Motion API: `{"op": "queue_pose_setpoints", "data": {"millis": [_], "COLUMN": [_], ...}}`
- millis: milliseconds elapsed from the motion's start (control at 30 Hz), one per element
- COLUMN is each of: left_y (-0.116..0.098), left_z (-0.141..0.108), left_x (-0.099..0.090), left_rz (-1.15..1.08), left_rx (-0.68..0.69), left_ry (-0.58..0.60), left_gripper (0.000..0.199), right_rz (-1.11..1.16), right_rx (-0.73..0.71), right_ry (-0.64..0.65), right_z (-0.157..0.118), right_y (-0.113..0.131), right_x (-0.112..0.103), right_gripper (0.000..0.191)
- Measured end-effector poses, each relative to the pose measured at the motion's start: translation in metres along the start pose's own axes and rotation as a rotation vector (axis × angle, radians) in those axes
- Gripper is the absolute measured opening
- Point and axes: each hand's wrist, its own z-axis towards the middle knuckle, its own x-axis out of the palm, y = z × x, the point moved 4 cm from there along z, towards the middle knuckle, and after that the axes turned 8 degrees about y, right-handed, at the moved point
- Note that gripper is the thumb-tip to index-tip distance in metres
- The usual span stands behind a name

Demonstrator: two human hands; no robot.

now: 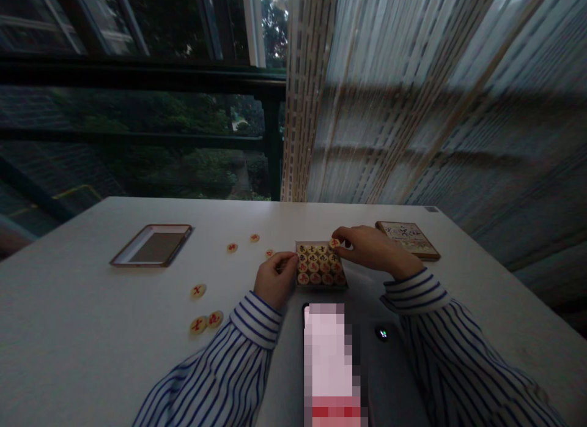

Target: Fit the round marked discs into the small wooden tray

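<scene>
A small open box (321, 286) of round xiangqi pieces (313, 267) lies on the table before me, its pieces set in rows with black characters at the back and red ones in front. My right hand (367, 248) pinches one red-lettered xiangqi piece (334, 243) over the box's back right corner. At the box's left edge, my left hand (276, 280) is closed, thumb and forefinger against the rim; its other fingers are curled. Loose red-lettered pieces lie to the left, among them one piece (269, 253) near my left hand and another piece (198, 290) farther off.
An empty-looking brown-rimmed tray or lid (158, 246) lies at the left of the white table (92, 311). A decorated flat box (410, 239) sits behind my right wrist. A phone (328, 353) with a blurred screen and a dark device (387, 360) lie close to me.
</scene>
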Motion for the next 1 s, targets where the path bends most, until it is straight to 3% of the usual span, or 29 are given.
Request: {"op": "queue_pose_setpoints", "data": {"millis": [333,1000], "left_y": [-0.001,0.001], "left_z": [-0.001,-0.001], "left_x": [0.0,-0.002], "left_rz": [0.085,0.113], "left_rx": [0.032,0.018], "left_ry": [0.009,0.001], "left_gripper": [0.025,0.025], "right_rz": [0.005,0.063], "right_rx": [-0.027,-0.086], "right_ry": [0.091,0.085], "right_z": [0.003,0.008], "right_y": [-0.003,-0.007], "right_x": [0.01,0.023], "right_gripper": [0.032,0.028]}}
